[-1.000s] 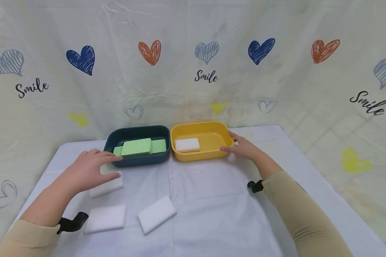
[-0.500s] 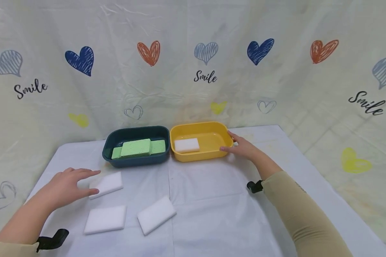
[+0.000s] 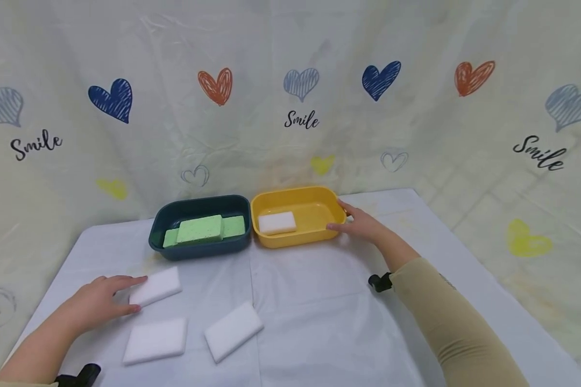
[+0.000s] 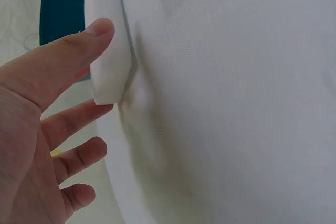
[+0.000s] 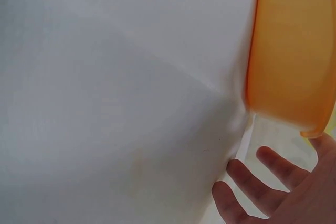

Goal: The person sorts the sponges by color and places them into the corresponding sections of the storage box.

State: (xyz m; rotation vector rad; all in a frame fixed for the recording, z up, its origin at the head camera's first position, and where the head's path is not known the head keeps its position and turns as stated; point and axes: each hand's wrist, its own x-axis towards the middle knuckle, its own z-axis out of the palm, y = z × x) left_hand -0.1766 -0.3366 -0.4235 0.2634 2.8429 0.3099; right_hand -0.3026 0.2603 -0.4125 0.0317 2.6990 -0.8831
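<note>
Flat rectangular white foam block (image 3: 158,284) lies on the white cloth-covered table (image 3: 314,328), L side. L hand (image 3: 94,301) has thumb & index well apart astride its L end, other fingers loosely bent; can't tell if both touch. Two like white blocks nearer the person: front-L block (image 3: 155,341), tilted block (image 3: 233,331). Behind: dark teal plastic tray (image 3: 213,249) w/ speckled green blocks (image 3: 200,230); beside it, yellow plastic tray (image 3: 317,212) w/ one white block in its L part. R hand (image 3: 365,223), fingers spread, nothing lifted, touches its R end.
</note>
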